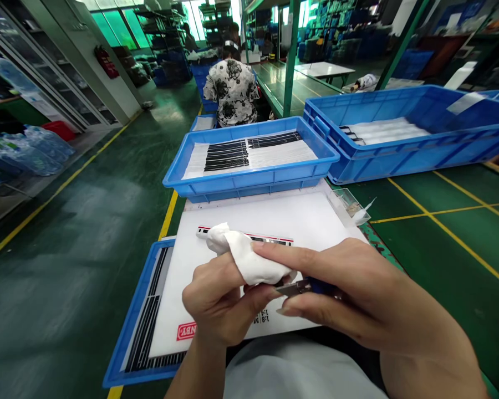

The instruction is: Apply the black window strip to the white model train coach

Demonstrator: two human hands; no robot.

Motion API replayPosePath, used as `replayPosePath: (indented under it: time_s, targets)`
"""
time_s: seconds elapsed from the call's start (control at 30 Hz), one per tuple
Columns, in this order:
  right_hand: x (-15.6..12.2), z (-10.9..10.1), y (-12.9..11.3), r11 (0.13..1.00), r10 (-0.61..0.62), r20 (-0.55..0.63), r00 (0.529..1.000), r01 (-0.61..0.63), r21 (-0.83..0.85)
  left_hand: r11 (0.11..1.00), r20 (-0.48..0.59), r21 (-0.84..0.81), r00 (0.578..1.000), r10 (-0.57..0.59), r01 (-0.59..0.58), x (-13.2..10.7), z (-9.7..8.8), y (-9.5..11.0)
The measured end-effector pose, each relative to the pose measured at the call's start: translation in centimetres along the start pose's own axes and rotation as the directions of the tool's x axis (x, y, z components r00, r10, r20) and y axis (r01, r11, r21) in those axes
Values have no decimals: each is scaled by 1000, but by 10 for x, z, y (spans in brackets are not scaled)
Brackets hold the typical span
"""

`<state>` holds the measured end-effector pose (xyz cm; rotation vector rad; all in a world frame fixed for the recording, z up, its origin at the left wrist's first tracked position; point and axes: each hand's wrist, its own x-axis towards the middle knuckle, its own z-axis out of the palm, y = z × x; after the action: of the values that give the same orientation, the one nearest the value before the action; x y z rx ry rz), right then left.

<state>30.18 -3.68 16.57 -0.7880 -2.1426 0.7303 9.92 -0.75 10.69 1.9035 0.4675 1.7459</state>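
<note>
From the head camera, the left hand [218, 302] has its grip clenched on a white cloth [253, 263], whose folds cover part of its fingers. The right hand [341, 282] presses its index finger onto the cloth and, below that, pinches a bladed tool [294, 287] between thumb and fingers. The tool's dark blue handle mostly disappears behind the right fingers, and its tip lies close by the left thumb, though I cannot tell whether they touch. A printed strip [276, 240] shows just beyond the cloth, over the white board [299, 213]; the cloth blocks its middle. Upside-down lettering on the board is partly covered by the hands. Beyond the board, a blue tray [258, 182] holds black and white strips; a lower tray [128, 327] at the left is overlapped by the board. The right-hand crate [403, 152] runs off the edge.
</note>
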Motion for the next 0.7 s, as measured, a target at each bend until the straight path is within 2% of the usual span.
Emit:
replayPosePath:
  time_s: [0.27, 0.7]
  targets:
    - [0, -1, -2, 999, -7, 2, 1000, 7, 34, 999, 3, -33, 1000, 3, -3, 5, 2, 3]
    - [0, 0, -1, 1000, 7, 7, 1000, -7, -24, 1000, 4, -19, 1000, 13, -13, -1, -2, 0]
